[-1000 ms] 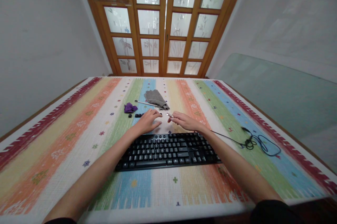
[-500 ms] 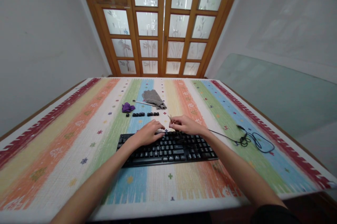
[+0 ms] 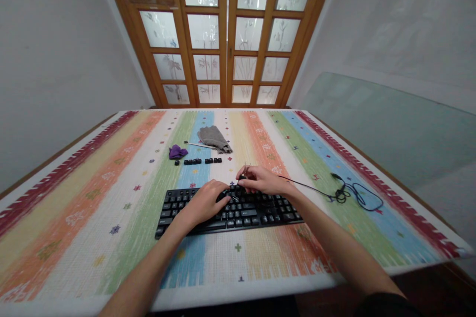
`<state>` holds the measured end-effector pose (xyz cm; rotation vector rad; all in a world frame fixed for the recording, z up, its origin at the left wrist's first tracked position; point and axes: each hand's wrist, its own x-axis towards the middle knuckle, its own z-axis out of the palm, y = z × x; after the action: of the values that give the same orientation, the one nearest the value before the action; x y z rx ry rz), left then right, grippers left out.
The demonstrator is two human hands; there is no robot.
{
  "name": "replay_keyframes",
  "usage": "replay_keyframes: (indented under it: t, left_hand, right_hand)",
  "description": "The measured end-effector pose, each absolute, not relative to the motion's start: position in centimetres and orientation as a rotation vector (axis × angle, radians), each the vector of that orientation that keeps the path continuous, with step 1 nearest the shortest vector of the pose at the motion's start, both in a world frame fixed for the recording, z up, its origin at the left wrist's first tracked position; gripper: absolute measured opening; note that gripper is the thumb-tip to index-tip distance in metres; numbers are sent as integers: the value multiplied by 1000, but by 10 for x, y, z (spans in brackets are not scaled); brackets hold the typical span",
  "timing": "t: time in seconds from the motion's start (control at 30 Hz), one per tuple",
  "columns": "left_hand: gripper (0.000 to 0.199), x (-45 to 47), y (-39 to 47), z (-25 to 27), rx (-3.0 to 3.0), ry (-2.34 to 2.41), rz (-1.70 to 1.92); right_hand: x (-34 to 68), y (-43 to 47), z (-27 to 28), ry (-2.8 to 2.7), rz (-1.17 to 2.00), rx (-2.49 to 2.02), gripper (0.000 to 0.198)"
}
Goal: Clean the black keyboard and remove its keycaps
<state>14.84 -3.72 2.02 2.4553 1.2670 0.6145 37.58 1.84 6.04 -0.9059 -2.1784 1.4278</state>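
Note:
A black keyboard (image 3: 238, 215) lies across the front of the patterned tablecloth. My left hand (image 3: 206, 200) rests on its upper middle keys, thumb apart from the fingers, with no object seen in it. Just right of it, my right hand (image 3: 265, 180) is closed over the keyboard's back edge. A small black keycap (image 3: 242, 177) shows between its thumb and fingertips. Thin, tan, wire-like prongs (image 3: 247, 165) stick out above those fingers; how they are held is hard to make out. The keys under both hands are partly hidden.
Several loose black keycaps (image 3: 192, 161) stand in a row behind the keyboard. Beyond them lie a crumpled purple cloth (image 3: 178, 152), a thin brush-like stick (image 3: 200, 145) and a grey cloth (image 3: 214, 139). The keyboard's coiled cable (image 3: 357, 193) lies to the right.
The keyboard has turned slightly, its left end nearer me. My left hand's thumb has moved down over the keys. A black keycap now shows in my right fingertips, and the prongs point differently.

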Motion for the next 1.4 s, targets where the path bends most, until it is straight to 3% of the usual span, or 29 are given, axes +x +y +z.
replay_keyframes:
  t: [0.17,0.6,1.1,1.4]
  left_hand:
    - [24,148,-39,15,2411,1266,677]
    - [29,144,-44,11,2332,1290,689]
    - [29,143,-44,7,2344,1269,737]
    - [26,143,-43,8,2320,1264,752]
  right_hand:
    - [376,14,60,-2161,1440,-938,29]
    - [378,12,49,-2240,971,-1026,25]
    - [374,18,44,-2178,892,-1027,23]
    - [378,25,27,-2039,1080,-1014,26]
